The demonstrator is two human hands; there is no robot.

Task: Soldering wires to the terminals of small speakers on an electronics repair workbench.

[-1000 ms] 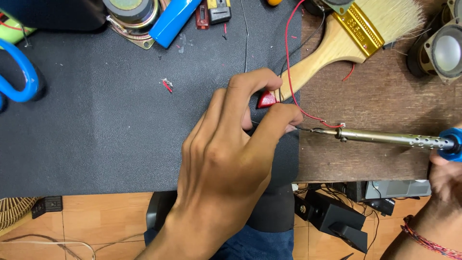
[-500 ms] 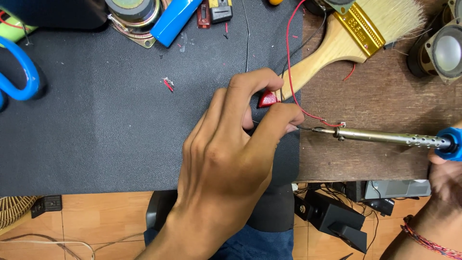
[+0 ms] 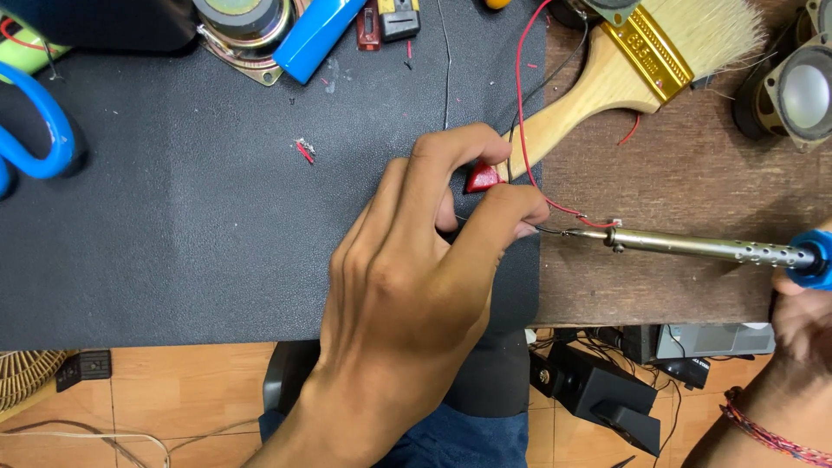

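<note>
Black textured mat covers the left part of the bench, whose bare brown wood shows to the right.

Head view: the left hand lies over the mat's right edge, its thumb and forefinger brought together on a thin dark wire; the fingers curl round a small red part, which sits between them and touches them. A red wire runs from the top of the frame down past the red part to the joint at the iron's tip. The soldering iron lies nearly level over the bare wood, its metal tip meeting the wires just beside the left thumb. The right hand enters at the right edge, closed on the iron's blue handle; a red braided band sits on its wrist.

A wooden paintbrush with a gold ferrule lies slanted above the joint, its handle end just beside the red part. Two small speakers stand at the upper right. Along the top edge lie a blue cylinder, another speaker and blue scissor handles at far left. A scrap of red wire lies loose on the mat, well apart from the hands.
</note>
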